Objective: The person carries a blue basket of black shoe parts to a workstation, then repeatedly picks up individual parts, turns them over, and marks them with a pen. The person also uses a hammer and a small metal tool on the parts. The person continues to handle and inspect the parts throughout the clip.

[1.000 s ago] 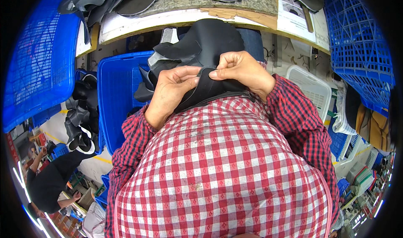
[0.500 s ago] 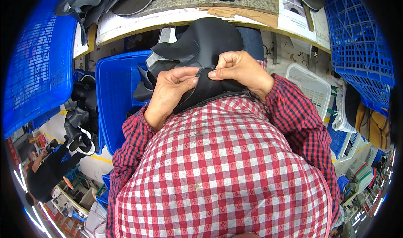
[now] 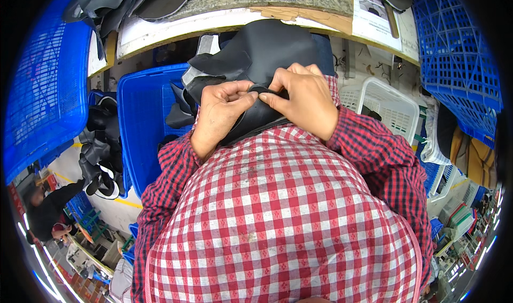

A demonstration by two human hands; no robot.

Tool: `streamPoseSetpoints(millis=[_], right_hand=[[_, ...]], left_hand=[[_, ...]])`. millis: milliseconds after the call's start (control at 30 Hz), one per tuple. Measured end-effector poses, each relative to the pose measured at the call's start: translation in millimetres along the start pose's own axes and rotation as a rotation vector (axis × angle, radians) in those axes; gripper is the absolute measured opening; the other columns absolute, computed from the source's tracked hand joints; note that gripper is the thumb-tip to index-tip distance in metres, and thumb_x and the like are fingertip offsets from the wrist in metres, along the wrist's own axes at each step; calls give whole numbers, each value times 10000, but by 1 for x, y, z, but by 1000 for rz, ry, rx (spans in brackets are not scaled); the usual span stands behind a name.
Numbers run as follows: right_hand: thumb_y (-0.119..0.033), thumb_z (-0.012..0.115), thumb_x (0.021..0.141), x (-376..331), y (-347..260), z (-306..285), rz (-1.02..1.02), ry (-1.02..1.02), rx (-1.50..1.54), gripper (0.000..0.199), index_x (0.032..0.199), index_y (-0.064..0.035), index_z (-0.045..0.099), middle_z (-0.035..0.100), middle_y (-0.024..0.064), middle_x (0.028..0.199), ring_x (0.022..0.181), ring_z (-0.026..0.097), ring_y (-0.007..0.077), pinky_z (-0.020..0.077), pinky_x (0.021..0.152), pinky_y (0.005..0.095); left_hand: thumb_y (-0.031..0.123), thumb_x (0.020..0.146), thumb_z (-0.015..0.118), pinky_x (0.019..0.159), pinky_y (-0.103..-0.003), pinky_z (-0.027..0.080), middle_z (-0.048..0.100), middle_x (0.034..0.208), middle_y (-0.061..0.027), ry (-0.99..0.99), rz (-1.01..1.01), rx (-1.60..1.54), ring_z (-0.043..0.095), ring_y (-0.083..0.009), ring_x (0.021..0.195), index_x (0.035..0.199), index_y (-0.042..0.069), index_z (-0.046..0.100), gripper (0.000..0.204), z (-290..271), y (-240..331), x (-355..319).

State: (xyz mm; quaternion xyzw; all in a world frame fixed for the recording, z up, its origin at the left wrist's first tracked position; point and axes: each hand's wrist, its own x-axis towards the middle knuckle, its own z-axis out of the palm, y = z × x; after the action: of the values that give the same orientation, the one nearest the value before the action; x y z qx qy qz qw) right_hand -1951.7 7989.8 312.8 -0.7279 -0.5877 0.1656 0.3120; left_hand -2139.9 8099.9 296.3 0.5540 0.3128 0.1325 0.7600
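Several black leather pieces (image 3: pixel 278 44) lie across my lap, some with grey undersides. Close against my apron, my left hand (image 3: pixel 222 108) pinches the edge of a black leather piece between thumb and fingers. My right hand (image 3: pixel 304 97) grips the same edge just beside it, its thumb pressed near the left thumb. Between the two thumbs the edge is bent into a small curved fold (image 3: pixel 260 89). The fingers and knuckles cover part of the seam, so its detail is hidden.
A workbench (image 3: pixel 224 22) with black pieces on it runs ahead. A blue bin (image 3: pixel 141 81) stands left of my lap, a white basket (image 3: pixel 395 102) to the right. Tall blue crates rise at left (image 3: pixel 53 89) and right (image 3: pixel 459 52). A person (image 3: pixel 51 212) is at far left.
My right hand has turned and slid slightly left, closer to my left hand. The leather edge between them is now folded more tightly.
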Motion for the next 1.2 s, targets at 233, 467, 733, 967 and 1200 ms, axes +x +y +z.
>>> streamPoseSetpoints(millis=[233,467,733,967,1200], right_hand=[[-269,921,612,38,7,-42,-384,-7,-51,532,1005,-120,594,664,-10,895,941,632,229,462,833,382],[-171,846,810,69,-45,24,-454,215,391,303,865,-61,570,601,45,760,671,590,184,471,608,313],[-95,821,880,2,-15,-7,229,-214,984,182,947,-55,656,489,-81,721,665,456,11,412,609,190],[-245,801,908,29,-13,-17,-21,-482,830,314,1112,-15,737,624,24,815,748,568,105,477,694,291],[-303,808,892,50,-18,-5,-65,-485,683,303,968,-12,769,642,45,828,762,598,148,474,695,305]], left_hand=[[5,881,741,619,-191,467,694,848,-3,141,145,176,601,-34,740,1032,-76,743,171,3,21,-5],[32,821,726,622,-300,531,697,782,-129,-67,459,1126,683,-179,684,938,-26,745,133,-36,159,-5],[306,889,793,815,-246,520,740,983,-71,-571,-121,296,673,-103,889,1154,-54,702,457,-92,139,32],[98,901,743,896,-300,539,764,1006,-89,-717,8,706,695,-147,941,1075,-26,755,214,-74,149,40],[29,942,667,859,-272,542,762,999,-73,-458,-140,421,688,-116,923,1112,-40,741,198,-87,130,13]])
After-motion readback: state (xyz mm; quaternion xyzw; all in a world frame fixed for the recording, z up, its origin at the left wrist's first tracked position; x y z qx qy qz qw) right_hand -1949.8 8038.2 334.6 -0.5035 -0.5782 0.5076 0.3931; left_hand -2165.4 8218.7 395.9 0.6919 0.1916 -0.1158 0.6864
